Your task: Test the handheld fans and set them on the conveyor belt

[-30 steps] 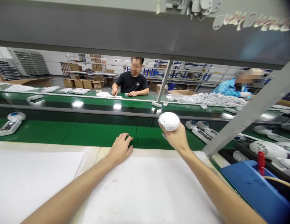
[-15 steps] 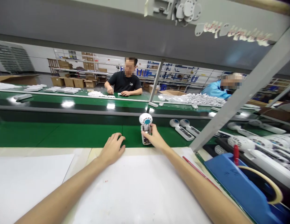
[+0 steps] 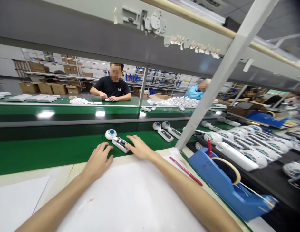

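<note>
A white handheld fan (image 3: 118,140) lies on the green belt, its round vented head with a blue centre to the left. Its handle is uncovered and shows dark inner parts. My right hand (image 3: 141,149) is at the handle's right end, fingers spread, the thumb at or very near its edge. My left hand (image 3: 98,160) hovers or rests at the belt's near edge, left of the handle, with loosely curved fingers apart and nothing in them. Two similar open fans (image 3: 165,134) lie farther right on the belt.
White paper (image 3: 130,196) covers the near table. A red pen (image 3: 186,170) and a blue tape dispenser (image 3: 219,183) are at right, beside a black surface with several fans (image 3: 239,156). A slanted metal post (image 3: 205,93) stands ahead. Co-workers sit across the belt.
The fan, earlier held tilted up in my right hand, now lies on the belt with my fingers loosened. My view has turned right, and both hands appear farther left.
</note>
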A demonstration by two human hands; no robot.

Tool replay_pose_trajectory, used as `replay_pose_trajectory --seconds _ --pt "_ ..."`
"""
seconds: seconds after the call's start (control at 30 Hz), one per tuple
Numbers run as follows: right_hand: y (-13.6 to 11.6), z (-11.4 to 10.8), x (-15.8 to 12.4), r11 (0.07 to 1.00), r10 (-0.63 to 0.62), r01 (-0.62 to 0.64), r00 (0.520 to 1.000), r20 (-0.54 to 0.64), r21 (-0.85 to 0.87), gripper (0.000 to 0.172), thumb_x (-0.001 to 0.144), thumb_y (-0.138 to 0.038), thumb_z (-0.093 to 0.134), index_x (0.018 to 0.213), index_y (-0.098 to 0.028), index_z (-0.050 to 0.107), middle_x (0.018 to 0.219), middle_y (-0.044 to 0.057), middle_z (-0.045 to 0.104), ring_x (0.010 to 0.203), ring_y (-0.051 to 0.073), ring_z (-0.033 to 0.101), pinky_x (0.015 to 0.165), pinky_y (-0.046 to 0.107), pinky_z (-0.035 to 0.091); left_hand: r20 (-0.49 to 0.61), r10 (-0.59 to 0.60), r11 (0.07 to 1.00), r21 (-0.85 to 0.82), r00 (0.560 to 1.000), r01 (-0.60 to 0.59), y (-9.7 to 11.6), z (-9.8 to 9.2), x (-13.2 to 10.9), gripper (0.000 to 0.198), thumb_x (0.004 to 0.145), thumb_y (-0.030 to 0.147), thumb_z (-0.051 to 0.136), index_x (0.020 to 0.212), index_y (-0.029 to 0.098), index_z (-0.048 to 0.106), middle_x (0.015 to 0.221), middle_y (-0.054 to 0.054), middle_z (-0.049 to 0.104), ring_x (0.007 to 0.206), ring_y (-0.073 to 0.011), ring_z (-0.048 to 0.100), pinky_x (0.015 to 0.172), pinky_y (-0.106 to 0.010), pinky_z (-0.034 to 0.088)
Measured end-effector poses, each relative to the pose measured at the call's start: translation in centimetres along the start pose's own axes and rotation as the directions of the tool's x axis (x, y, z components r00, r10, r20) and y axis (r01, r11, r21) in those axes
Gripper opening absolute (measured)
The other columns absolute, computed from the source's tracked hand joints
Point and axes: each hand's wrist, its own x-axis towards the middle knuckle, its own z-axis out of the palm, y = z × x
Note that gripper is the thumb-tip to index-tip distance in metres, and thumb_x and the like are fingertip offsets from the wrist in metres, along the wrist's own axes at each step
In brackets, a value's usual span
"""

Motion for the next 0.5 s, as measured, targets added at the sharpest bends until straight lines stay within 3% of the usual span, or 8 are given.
replay_pose_trajectory --seconds 0.1,0.17,0.3,0.4,0.47,0.5 --pt "2.5 -3.0 0.7 0.989 0.140 -0.143 0.988 -0.069 -0.044 0.055 0.094 -0.043 0.054 0.140 -0.013 0.052 0.138 0.016 0.052 0.130 0.028 0.048 0.111 0.035 0.034 0.018 -0.001 1.000 -0.006 1.000 0.001 0.0 0.1 0.1 0.033 0.093 0.033 0.045 0.119 0.018 0.058 0.130 -0.012 0.054 0.123 -0.0304 0.050 0.103 -0.050 0.045" --pt "4.9 -5.0 0.9 0.955 0.271 -0.285 0.951 -0.148 -0.080 0.055 0.091 -0.035 0.058 0.139 -0.009 0.051 0.140 0.020 0.049 0.131 0.032 0.047 0.111 0.040 0.034 0.019 -0.002 1.000 -0.022 1.000 0.003 -0.1 0.1 0.0 0.033 0.093 0.034 0.044 0.118 0.019 0.058 0.130 -0.012 0.054 0.123 -0.0303 0.050 0.103 -0.050 0.045" --pt "9.5 -7.7 0.3 0.820 0.508 -0.564 0.796 -0.329 -0.099 0.051 0.090 -0.029 0.058 0.134 -0.003 0.053 0.140 0.029 0.045 0.130 0.040 0.046 0.106 0.049 0.037 -0.025 -0.012 0.997 -0.082 1.000 0.010 0.2 -1.0 0.1 0.031 0.093 0.037 0.043 0.115 0.022 0.060 0.126 -0.008 0.057 0.118 -0.0291 0.052 0.100 -0.048 0.044" --pt "11.7 -8.2 -0.1 0.725 0.591 -0.685 0.674 -0.443 -0.076 0.048 0.092 -0.027 0.055 0.134 -0.004 0.050 0.141 0.027 0.046 0.131 0.038 0.045 0.106 0.049 0.038 -0.069 -0.091 0.984 -0.158 0.993 0.079 2.0 -2.8 1.4 0.029 0.093 0.041 0.043 0.106 0.024 0.062 0.118 -0.006 0.061 0.111 -0.0276 0.055 0.093 -0.043 0.045" --pt "12.6 -8.1 0.0 0.686 0.619 -0.726 0.621 -0.481 -0.054 0.050 0.092 -0.024 0.053 0.136 -0.003 0.048 0.141 0.027 0.047 0.132 0.036 0.046 0.107 0.046 0.038 0.008 -0.187 0.957 -0.225 0.982 0.184 4.4 -3.6 3.6 0.027 0.093 0.042 0.044 0.102 0.024 0.063 0.109 -0.004 0.064 0.103 -0.0257 0.058 0.086 -0.039 0.046" --pt "13.0 -7.9 0.0 0.675 0.627 -0.737 0.604 -0.492 -0.045 0.050 0.092 -0.024 0.052 0.137 -0.002 0.047 0.141 0.028 0.047 0.133 0.036 0.046 0.107 0.044 0.037 0.107 -0.226 0.936 -0.252 0.968 0.246 5.8 -3.6 5.2 0.025 0.093 0.039 0.045 0.101 0.025 0.063 0.103 -0.003 0.066 0.097 -0.0244 0.060 0.082 -0.037 0.046"
